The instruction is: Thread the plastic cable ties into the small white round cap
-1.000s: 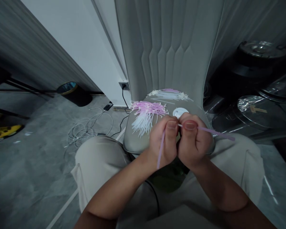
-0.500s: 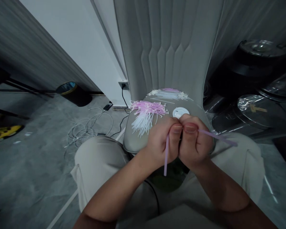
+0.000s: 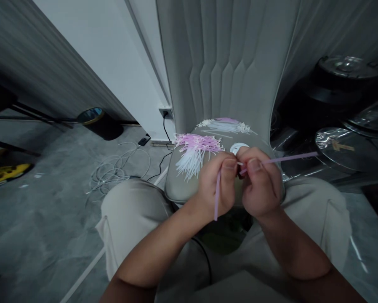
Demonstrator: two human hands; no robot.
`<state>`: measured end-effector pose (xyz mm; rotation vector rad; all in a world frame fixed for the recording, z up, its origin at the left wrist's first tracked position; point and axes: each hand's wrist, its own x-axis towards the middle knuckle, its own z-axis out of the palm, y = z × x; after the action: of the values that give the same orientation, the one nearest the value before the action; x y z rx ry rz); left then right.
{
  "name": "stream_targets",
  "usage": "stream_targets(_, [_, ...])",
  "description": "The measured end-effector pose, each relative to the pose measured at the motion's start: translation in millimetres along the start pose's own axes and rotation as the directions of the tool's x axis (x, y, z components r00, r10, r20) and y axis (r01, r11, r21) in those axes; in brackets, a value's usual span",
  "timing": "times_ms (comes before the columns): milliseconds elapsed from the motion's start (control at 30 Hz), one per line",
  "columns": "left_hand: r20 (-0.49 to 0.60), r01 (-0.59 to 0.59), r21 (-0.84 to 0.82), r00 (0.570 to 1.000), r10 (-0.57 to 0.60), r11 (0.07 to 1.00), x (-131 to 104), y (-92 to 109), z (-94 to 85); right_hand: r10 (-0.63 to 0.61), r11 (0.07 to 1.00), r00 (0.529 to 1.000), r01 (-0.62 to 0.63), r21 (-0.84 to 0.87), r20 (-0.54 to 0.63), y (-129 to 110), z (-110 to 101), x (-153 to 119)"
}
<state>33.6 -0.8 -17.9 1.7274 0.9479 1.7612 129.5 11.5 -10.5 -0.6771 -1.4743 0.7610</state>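
Straight ahead stands a grey padded chair [image 3: 227,42], its seat reaching between two knees in pale trousers [image 3: 130,210]. Over the seat's near edge, the left hand [image 3: 216,183] and right hand [image 3: 261,181] are curled close together, each gripping a thin purple stick under its thumb. On the seat, beyond the left hand, lies a pink-and-white heap of sticks [image 3: 201,144]; a smaller, flatter heap [image 3: 227,126] lies near the backrest. A white disc [image 3: 238,147] sits partly behind the right hand. The right hand's purple stick [image 3: 291,158] points outward, the left's [image 3: 217,200] downward. Between the thumbs shows a tiny white piece [image 3: 240,163]; whether it joins both sticks, I cannot tell
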Motion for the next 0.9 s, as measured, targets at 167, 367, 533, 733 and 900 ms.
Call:
stream_targets(167, [-0.014,0.129,-0.102,0.991,-0.131,0.986,-1,1,1.5,0.047,0.989,0.999,-0.048,0.14,0.009,0,1,1])
stream_targets(367, [-0.06,0.113,-0.238,0.99,-0.13,0.965,2,4,2.7,0.136,0.914,0.99,-0.141,0.381,0.039,1,4,3])
stream_targets(533, [-0.063,0.165,-0.228,0.981,-0.183,0.96,4,6,1.4,0.163,0.88,0.986,-0.158,0.448,0.027,0,5,6])
stream_targets(733, [-0.089,0.193,-0.173,0.973,-0.211,0.966,3,9,0.3,0.152,0.898,0.988,-0.142,0.417,0.01,-1,7,6])
stream_targets(900, [-0.1,0.173,-0.235,0.975,-0.201,0.956,3,9,1.5,0.072,0.906,0.996,-0.044,0.422,-0.05,2,14,2])
